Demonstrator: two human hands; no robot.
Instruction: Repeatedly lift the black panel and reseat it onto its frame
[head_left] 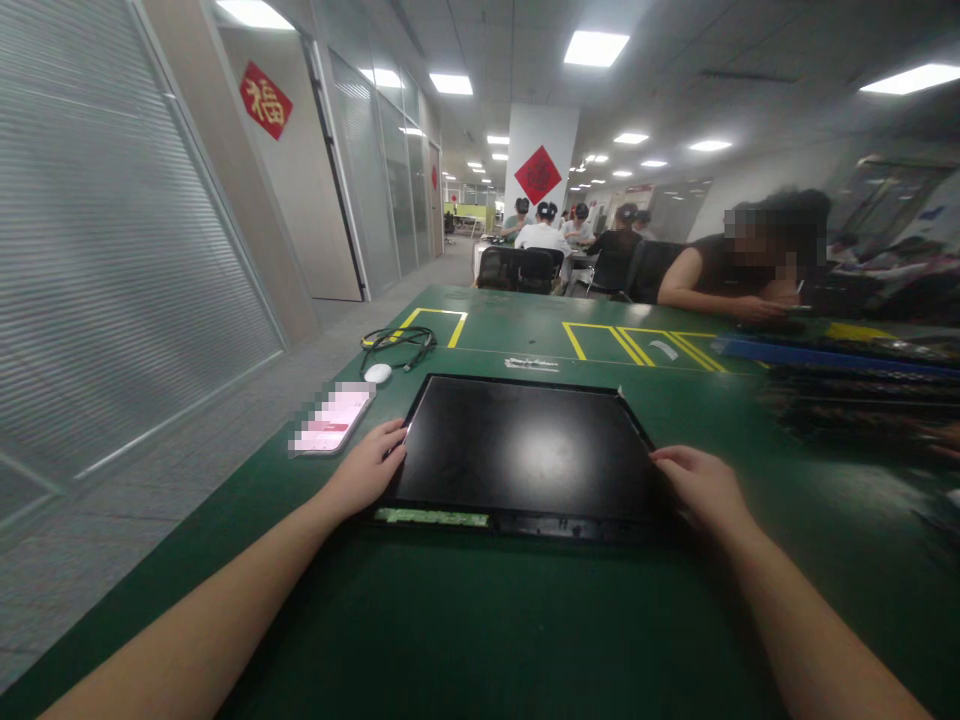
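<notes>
A flat black LCD screen panel (517, 450) lies face up on the green table, its glossy face reflecting a ceiling light. Along its near edge runs a green strip (431, 517) that looks like a circuit board. My left hand (369, 462) grips the panel's left edge, thumb and fingers closed at the frame. At the right edge my right hand (701, 485) pinches the frame, its fingertips partly hidden underneath. Left of the panel are a phone (334, 420) with a lit screen, a small white rounded object (378, 373) and a coiled black cable (397, 345).
The green table (510, 620) carries yellow tape outlines (600, 340) near its far edge. Blurred dark items and a blue strip (802, 350) lie at the right. A person (720, 270) leans on the table at the far right. Chairs (517, 268) stand beyond.
</notes>
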